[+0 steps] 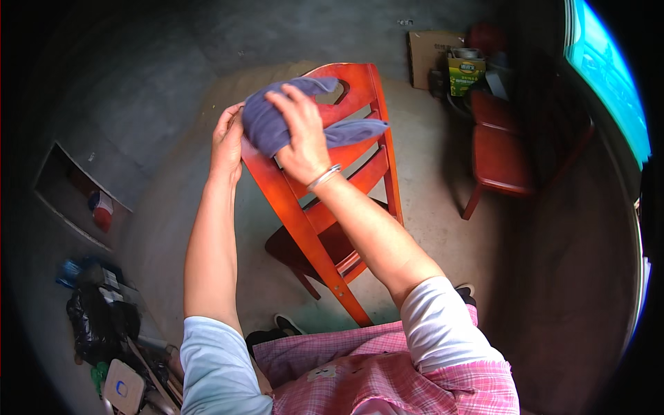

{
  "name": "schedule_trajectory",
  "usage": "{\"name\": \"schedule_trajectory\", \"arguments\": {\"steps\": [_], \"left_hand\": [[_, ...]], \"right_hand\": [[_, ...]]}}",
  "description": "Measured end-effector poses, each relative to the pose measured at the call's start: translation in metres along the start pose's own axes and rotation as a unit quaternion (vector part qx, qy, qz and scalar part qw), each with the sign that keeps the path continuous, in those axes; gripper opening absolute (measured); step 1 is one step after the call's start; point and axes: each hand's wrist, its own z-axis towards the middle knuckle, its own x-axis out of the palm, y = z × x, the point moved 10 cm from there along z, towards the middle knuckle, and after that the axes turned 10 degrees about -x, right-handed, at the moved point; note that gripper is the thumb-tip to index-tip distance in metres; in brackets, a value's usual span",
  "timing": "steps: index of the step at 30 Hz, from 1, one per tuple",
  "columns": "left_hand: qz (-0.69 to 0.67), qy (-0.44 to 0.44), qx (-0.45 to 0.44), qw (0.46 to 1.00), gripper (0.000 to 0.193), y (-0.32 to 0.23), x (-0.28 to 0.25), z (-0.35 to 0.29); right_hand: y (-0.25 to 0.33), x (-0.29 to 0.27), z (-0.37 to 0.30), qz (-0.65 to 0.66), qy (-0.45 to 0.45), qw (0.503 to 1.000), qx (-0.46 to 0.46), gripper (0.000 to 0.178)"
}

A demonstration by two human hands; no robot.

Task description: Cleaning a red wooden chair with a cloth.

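In front of me stands a glossy reddish-brown wooden chair (304,220), its slatted back turned toward me and its dark seat beyond the slats. A bluish-grey cloth (265,124) is draped over the upper left corner of the chair back, with loose ends trailing right across the top rails. My right hand (303,135), wearing a silver bangle, presses on the cloth with its fingers bent over it. At the same corner my left hand (228,142) grips the outer edge of the chair back, its fingertips partly hidden.
Another reddish wooden chair (499,149) stands at the right. Behind it are a cardboard box (429,59) and a green-yellow carton (465,76) by the wall. Black plastic bags (93,321) and a small stool (124,387) lie at the lower left. A bright window (609,76) is at the far right.
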Motion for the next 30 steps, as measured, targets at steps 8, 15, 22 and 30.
{"name": "schedule_trajectory", "arguments": {"steps": [8, 15, 22, 30], "left_hand": [[-0.068, -0.086, -0.021, 0.994, 0.024, 0.004, -0.008, -0.017], [-0.011, -0.104, -0.009, 0.995, 0.031, 0.007, -0.012, -0.014], [-0.036, -0.077, -0.017, 0.996, 0.032, 0.009, -0.001, -0.013], [-0.04, -0.109, -0.013, 0.993, 0.032, 0.01, -0.021, -0.013]], "right_hand": [[-0.002, 0.037, -0.036, -0.124, 0.159, 0.974, -0.103, 0.071], [-0.097, -0.041, -0.026, -0.203, -0.003, 0.979, 0.034, 0.069], [-0.255, -0.128, -0.065, -0.211, -0.044, 0.923, 0.319, 0.048], [-0.278, -0.071, -0.17, -0.029, 0.013, 0.934, 0.356, 0.066]]}}
